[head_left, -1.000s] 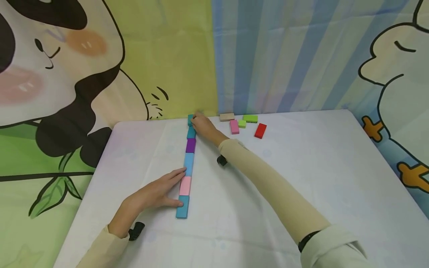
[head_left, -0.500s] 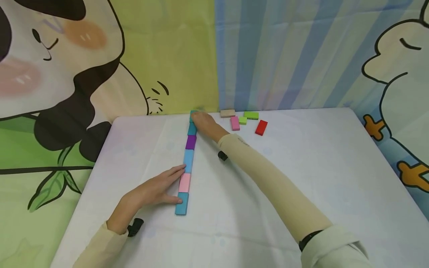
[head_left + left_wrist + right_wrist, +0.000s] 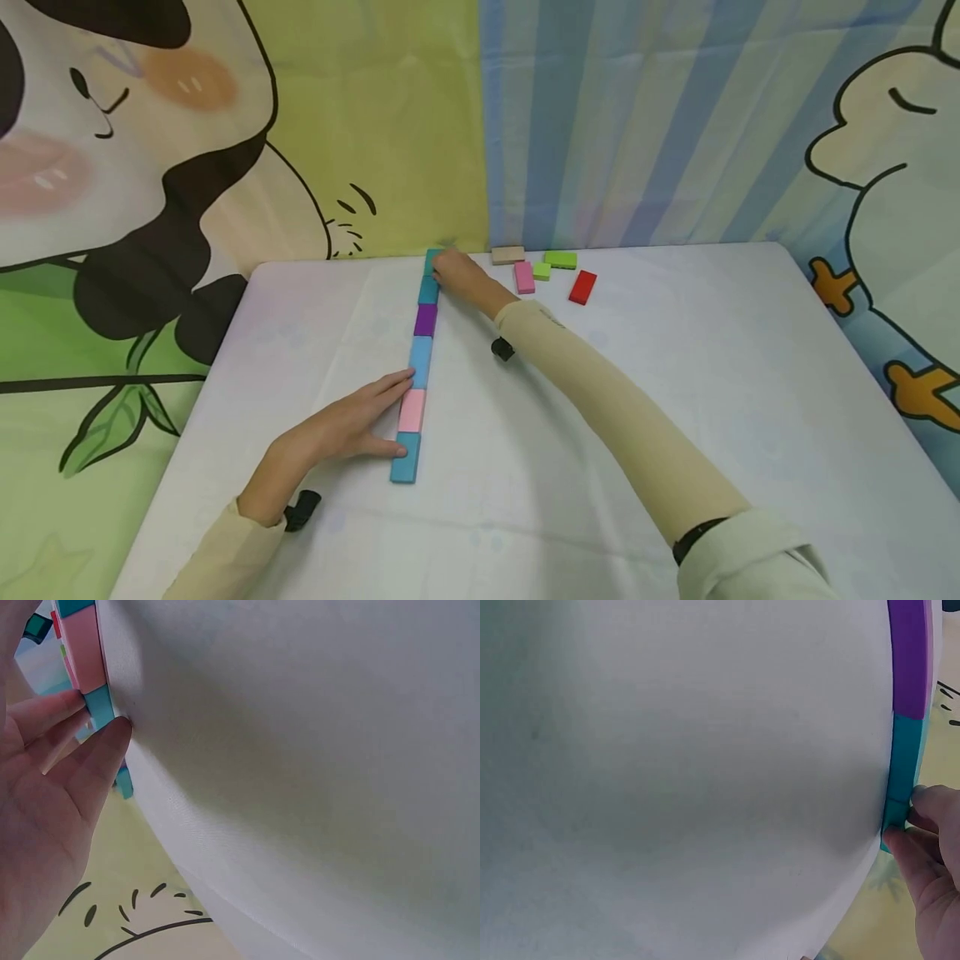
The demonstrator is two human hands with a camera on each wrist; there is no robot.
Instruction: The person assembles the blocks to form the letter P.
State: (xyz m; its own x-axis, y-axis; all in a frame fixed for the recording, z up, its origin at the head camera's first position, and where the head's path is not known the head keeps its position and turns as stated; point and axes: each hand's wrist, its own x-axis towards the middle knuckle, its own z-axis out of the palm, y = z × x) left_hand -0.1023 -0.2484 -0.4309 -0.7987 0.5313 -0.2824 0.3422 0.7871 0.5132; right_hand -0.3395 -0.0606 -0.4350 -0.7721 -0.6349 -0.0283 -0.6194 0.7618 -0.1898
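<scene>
A straight row of flat blocks runs away from me on the table. From near to far it has a blue block, a pink block, a light blue block, a purple block, a teal block and a far teal block. My left hand lies along the row's left side, fingers extended. Its thumb touches the blue block and its fingertips the light blue one. At the far end, my right hand pinches the far teal block between thumb and finger, partly covering it.
Right of the far end lie loose blocks: beige, pink, small green, longer green and red. A printed curtain hangs directly behind the white table.
The whole head view has shifted slightly. Both hands stay at the row, with the right hand moving only a little at the far teal block.
</scene>
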